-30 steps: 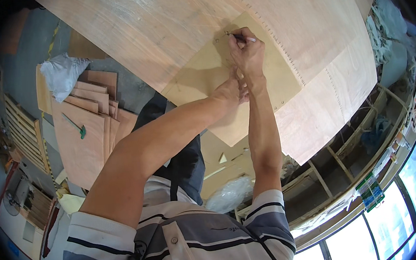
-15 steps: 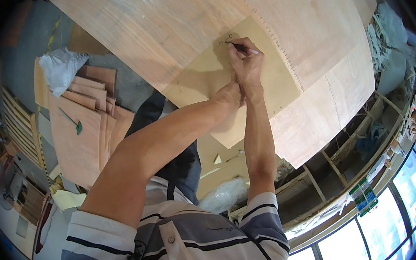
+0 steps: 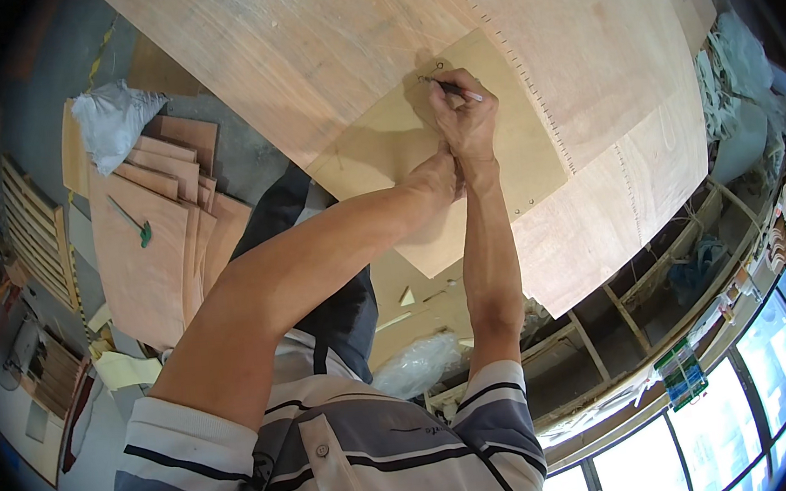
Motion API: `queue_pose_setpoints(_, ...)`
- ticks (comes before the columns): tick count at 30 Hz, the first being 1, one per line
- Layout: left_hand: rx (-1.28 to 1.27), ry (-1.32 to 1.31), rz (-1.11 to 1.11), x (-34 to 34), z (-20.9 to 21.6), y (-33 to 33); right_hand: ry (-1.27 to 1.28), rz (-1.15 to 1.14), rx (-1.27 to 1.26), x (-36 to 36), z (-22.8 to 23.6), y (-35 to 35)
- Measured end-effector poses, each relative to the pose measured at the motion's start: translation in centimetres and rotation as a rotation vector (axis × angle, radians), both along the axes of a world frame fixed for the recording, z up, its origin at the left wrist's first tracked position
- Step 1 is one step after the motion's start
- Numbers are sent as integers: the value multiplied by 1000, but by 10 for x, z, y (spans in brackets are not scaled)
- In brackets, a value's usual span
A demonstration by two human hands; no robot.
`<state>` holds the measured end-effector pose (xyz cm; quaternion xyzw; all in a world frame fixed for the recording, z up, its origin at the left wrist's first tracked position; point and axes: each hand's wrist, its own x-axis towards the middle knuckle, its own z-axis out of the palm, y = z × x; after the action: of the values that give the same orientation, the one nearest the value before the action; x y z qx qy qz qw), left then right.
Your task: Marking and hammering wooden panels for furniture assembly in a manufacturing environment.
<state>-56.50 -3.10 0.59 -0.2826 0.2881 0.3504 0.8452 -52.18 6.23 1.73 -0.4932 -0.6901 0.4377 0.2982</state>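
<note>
My right hand pinches a dark pen with a pale end. Its tip rests on a tan rectangular sheet, beside small dark marks close to the sheet's far corner. Tucked against the right wrist from the left is my left hand; its fingers are mostly hidden behind that wrist. The sheet lies on large pale plywood panels. A dotted seam of short dark marks runs along the sheet's right side.
Stacked plywood pieces stand at the left with a green-handled tool and a white bag on them. A wooden frame lies at the lower right. Clear plastic wrap sits below the panels.
The right hand and pen have shifted only slightly at the same marks. The left hand stays against the right wrist.
</note>
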Motion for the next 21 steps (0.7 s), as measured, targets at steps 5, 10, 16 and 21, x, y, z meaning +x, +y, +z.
queue_pose_setpoints(5,-75,-165,89,5,-13,-12,-13,5,47,0,-1,-2)
queue_pose_setpoints(10,-151,-325,190,7,-31,-18,-116,52,145,-6,10,-4)
queue_pose_setpoints(16,-227,-514,293,2,-45,-36,-131,47,90,-1,9,-3)
queue_pose_setpoints(21,-300,-680,389,1,-59,-44,-100,43,82,-3,2,-1)
